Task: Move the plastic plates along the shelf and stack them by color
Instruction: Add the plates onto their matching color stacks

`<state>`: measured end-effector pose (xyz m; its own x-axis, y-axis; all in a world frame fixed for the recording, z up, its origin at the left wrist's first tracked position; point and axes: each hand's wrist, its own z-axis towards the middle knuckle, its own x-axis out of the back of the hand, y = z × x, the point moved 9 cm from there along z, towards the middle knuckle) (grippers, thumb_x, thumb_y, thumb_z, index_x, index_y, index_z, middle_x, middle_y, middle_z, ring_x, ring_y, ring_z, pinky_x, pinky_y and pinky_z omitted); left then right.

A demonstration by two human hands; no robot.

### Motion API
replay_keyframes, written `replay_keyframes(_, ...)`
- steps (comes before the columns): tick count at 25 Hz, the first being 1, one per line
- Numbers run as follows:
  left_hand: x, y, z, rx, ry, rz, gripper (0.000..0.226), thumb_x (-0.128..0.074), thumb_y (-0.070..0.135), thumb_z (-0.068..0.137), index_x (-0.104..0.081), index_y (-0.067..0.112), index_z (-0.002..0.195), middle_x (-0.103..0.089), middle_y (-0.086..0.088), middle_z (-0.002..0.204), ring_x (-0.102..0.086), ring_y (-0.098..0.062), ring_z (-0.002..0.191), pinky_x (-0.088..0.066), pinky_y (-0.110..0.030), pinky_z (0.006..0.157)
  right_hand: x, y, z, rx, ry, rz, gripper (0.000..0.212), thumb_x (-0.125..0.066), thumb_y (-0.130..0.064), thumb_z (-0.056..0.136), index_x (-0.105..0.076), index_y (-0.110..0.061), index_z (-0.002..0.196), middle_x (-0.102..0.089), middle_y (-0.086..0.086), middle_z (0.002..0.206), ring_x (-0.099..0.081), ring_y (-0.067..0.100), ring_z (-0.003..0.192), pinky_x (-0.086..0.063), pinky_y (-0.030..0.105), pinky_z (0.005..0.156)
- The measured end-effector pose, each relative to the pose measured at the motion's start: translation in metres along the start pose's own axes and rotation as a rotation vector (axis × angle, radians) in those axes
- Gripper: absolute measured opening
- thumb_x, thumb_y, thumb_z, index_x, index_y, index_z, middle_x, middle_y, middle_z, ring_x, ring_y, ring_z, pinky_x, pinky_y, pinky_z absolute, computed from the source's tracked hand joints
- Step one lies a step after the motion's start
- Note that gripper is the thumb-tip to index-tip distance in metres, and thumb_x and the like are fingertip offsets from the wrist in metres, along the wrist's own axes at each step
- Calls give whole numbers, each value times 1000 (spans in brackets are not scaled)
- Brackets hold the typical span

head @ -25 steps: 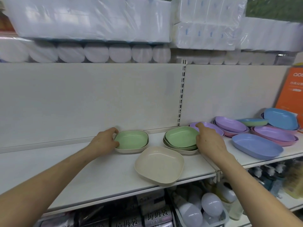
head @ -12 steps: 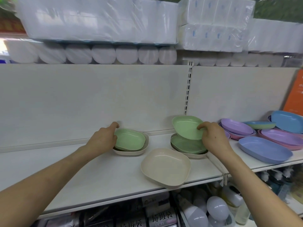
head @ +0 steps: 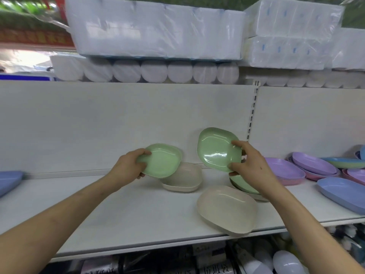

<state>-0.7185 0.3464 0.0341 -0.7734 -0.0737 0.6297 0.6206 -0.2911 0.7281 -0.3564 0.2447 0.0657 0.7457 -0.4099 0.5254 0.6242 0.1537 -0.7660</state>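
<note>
Both grips pinch green plates off the shelf [head: 138, 214]: left hand [head: 126, 167] holds one [head: 164, 161] low, right hand [head: 250, 165] tilts another [head: 215, 149] just beside it.

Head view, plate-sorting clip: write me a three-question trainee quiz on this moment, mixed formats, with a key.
1. True or false: each hand holds a green plate lifted off the shelf.
2. Multiple choice: the plate lying nearest the shelf's front edge is A) beige, B) purple, C) blue.
3. Fill in: below the plate in the left hand sits a ____ plate.

Key
1. True: the left green plate and the right green plate, gripped by the right hand, are both raised.
2. A: the front beige plate.
3. Beige: the rear beige plate.
</note>
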Motion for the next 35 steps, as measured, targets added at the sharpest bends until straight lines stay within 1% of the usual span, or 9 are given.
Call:
replay_keyframes(3,34,-24,-11,35,26,-66,49,-42,2,96,-63,30,131,-64,-8,117,-65,-19,70,-55,-31,66,-35,-36,-5,42,-44,-6,67,-70,-6,88,-48,-29,146,-54,3,125,-74,13,64,-55,33,77)
replay_keyframes(6,81,-54,-28,66,61,-86,56,-37,5,96,-60,32,139,-58,-5,136,-58,-15,82,-48,-28,72,-83,-75,-12,73,-103,-7,67,-72,-9,87,-48,-27,148,-55,0,121,-71,11,62,-51,29,69)
replay_keyframes(11,191,-108,-80,77,125,66,57,-55,25,102,-39,34,156,-44,2,157,-46,-19,137,-36,-30,111,-183,-162,-38,171,-241,-14,72,-77,-16,85,-46,-31,148,-55,-10,118,-69,13,65,-52,26,66)
replay_keyframes(18,378,-208,-171,116,272,150,70,-70,22,93,-40,33,156,-52,-1,150,-54,-19,128,-42,-30,108,-339,-299,-93,274,-388,19,80,-82,-19,78,-44,-39,145,-54,-20,115,-63,15,89,-51,32,75)
replay_keyframes(22,476,-276,-224,188,365,164,71,-75,20,89,-46,32,153,-55,2,148,-56,-18,127,-40,-22,100,-422,-364,-130,308,-449,38,81,-84,-17,78,-44,-37,145,-57,-10,118,-60,12,99,-51,32,79)
replay_keyframes(25,531,-316,-258,225,396,134,75,-77,34,82,-48,35,151,-55,2,148,-56,-19,130,-44,-34,111,-467,-402,-155,318,-479,63,81,-84,-16,78,-44,-33,147,-56,-7,120,-58,13,101,-51,33,82)
replay_keyframes(28,578,-344,-283,242,404,112,69,-75,23,91,-46,31,153,-50,3,152,-53,-18,132,-42,-33,110,-511,-437,-179,325,-511,68,81,-84,-17,79,-44,-32,148,-56,-4,122,-58,13,100,-51,27,75)
replay_keyframes(31,620,-373,-305,263,433,110,67,-72,18,94,-45,30,154,-46,4,155,-51,-15,130,-41,-30,108,-558,-471,-199,322,-557,72,81,-85,-22,78,-45,-29,149,-55,-4,126,-56,18,108,-49,32,89)
replay_keyframes(35,655,-412,-333,323,441,115,67,-71,26,94,-42,38,154,-43,6,157,-50,-20,134,-44,-44,112,-625,-514,-220,350,-626,3,84,-88,-25,76,-46,-22,149,-57,0,133,-55,20,116,-47,35,99)
